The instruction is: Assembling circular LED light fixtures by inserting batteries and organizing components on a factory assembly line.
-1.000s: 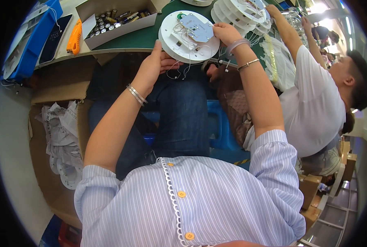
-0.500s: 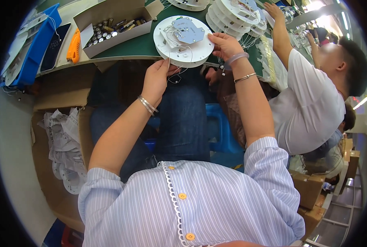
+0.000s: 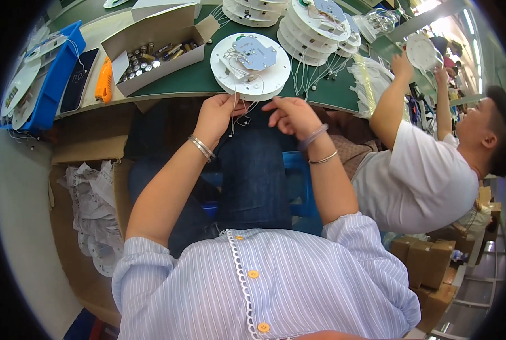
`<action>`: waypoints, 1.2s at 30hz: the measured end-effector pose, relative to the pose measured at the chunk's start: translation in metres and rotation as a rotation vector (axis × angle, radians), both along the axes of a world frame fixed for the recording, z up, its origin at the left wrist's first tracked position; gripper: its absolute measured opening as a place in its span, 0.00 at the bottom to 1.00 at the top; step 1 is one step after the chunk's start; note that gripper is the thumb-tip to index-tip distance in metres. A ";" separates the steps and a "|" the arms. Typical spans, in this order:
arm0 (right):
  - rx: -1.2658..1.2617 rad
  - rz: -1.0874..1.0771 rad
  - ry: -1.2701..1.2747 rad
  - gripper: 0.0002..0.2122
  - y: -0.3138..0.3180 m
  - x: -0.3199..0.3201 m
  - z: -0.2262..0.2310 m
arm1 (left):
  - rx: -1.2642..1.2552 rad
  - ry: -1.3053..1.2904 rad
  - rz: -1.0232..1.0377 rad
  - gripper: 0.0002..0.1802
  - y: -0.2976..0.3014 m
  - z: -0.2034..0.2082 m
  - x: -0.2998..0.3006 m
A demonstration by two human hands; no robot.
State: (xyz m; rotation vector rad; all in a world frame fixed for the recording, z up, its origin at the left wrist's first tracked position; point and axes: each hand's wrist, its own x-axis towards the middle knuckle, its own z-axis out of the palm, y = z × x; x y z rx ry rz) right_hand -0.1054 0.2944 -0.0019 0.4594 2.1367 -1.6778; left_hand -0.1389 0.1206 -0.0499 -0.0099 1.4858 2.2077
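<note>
A round white disc assembly point(image 3: 221, 68) lies at the bench's front edge, with a grey-blue circuit board point(image 3: 255, 52) on top. Thin white wires point(image 3: 233, 126) with small connectors hang from its near side. My left hand point(image 3: 214, 117) is closed, pinching the wires just below the disc's near rim; its fingertips are partly hidden. To the right, my right hand point(image 3: 296, 118) is off the disc, fingers loosely bent and apart, with nothing visible in it. Behind and right of the disc stand stacks of similar white discs point(image 3: 303, 42), their wires trailing over the green mat.
An open cardboard box of batteries point(image 3: 168, 61), an orange utility knife point(image 3: 104, 80), a phone point(image 3: 78, 79) and a blue bin point(image 3: 57, 82) line the left side. Below left is a carton point(image 3: 88, 283) with paper and discs. A co-worker point(image 3: 417, 173) at right lifts a white disc point(image 3: 424, 52).
My right hand has let go of the disc's right rim and come down toward me. My left hand stays near the wires. The co-worker has leaned back and raised a white disc.
</note>
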 end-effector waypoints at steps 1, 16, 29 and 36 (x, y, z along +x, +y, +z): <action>-0.210 -0.059 -0.022 0.13 -0.005 0.001 -0.008 | -0.055 0.064 -0.009 0.17 0.000 -0.002 -0.003; -0.371 -0.121 -0.053 0.13 0.000 -0.014 -0.002 | -0.104 -0.148 -0.248 0.15 -0.002 0.039 -0.026; -0.021 -0.091 0.707 0.07 -0.041 0.008 0.043 | -0.121 -0.015 -0.187 0.20 -0.032 0.038 -0.007; 0.612 0.508 1.284 0.10 -0.141 -0.083 0.037 | -0.266 0.317 0.312 0.11 -0.143 -0.014 0.077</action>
